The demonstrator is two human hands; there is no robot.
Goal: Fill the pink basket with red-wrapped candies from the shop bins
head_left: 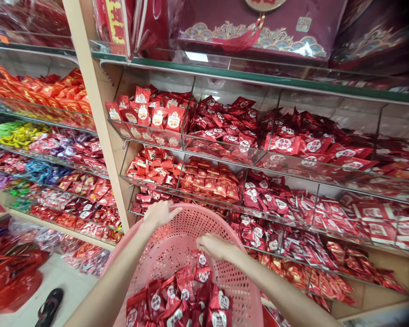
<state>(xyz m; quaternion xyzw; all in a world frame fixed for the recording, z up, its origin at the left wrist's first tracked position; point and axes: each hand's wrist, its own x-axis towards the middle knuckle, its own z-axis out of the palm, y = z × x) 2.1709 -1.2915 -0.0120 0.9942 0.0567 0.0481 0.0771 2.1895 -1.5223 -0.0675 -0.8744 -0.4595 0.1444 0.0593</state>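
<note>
At lower center, the left hand [159, 213] grips the pink basket [194, 222] by its rim — the right hand [214, 246] curls above red packets [186, 293], its hold unclear.

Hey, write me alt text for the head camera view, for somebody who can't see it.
A person's left hand rests on the rim of a pink perforated basket holding red packets, while the right hand is inside, close to the packets. Beyond it, clear-fronted shelves hold many small, mostly red wrapped goods.
</note>
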